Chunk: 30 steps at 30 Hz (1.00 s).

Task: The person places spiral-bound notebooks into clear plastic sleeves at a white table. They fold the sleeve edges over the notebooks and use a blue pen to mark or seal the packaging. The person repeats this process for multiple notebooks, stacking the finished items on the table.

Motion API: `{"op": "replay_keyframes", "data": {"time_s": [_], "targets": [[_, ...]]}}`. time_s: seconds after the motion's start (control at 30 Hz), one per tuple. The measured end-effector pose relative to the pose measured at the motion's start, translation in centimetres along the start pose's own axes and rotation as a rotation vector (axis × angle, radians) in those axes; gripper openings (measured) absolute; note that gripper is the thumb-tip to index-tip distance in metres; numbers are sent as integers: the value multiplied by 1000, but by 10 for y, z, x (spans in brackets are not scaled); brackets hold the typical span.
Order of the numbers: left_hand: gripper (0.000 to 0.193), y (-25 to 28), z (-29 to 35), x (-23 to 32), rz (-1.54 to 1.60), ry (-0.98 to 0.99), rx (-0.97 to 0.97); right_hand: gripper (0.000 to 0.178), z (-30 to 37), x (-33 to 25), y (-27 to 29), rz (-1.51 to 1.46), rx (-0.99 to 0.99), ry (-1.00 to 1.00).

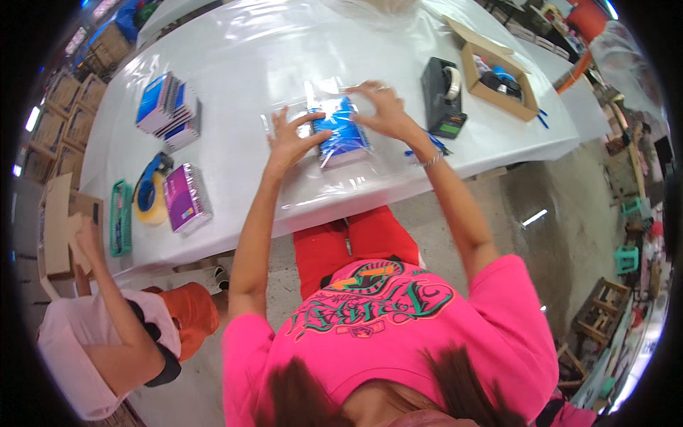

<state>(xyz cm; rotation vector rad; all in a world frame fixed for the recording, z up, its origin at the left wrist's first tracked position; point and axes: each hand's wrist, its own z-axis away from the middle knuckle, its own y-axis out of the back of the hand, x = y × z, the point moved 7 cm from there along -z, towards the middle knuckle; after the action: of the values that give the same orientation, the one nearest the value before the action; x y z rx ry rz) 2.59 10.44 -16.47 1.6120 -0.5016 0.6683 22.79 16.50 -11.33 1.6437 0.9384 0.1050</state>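
Observation:
In front of me a blue spiral notebook [343, 140] lies on the table, with shiny clear plastic film [313, 186] around and under it. My left hand [290, 144] rests at its left side, thumb and forefinger stretched onto the cover and the other fingers spread. My right hand [386, 114] is at the upper right edge, its thumb near the cover's side and its fingers stretched out past the top. Both hands have their fingers apart. To the right of my right hand stands a black tape dispenser [442, 99] with a roll of clear tape.
Stacked spiral notebooks [158, 103] stand at the left, above a purple notebook [186, 198], a tape gun [151, 188] and a green basket [121, 217]. An open cardboard box [501, 82] holds small items at the right. Another person [117, 341] works at the left by a carton [57, 228].

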Motion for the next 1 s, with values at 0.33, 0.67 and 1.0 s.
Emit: {"op": "replay_keyframes", "data": {"time_s": [0.33, 0.67, 1.0], "targets": [[56, -7, 7, -2, 112, 7, 34, 40, 116, 199, 79, -794, 547, -803], [58, -7, 6, 0, 103, 19, 19, 19, 112, 190, 78, -894, 637, -810], [60, -7, 7, -2, 70, 56, 5, 21, 165, 162, 51, -1155, 502, -771]]}}
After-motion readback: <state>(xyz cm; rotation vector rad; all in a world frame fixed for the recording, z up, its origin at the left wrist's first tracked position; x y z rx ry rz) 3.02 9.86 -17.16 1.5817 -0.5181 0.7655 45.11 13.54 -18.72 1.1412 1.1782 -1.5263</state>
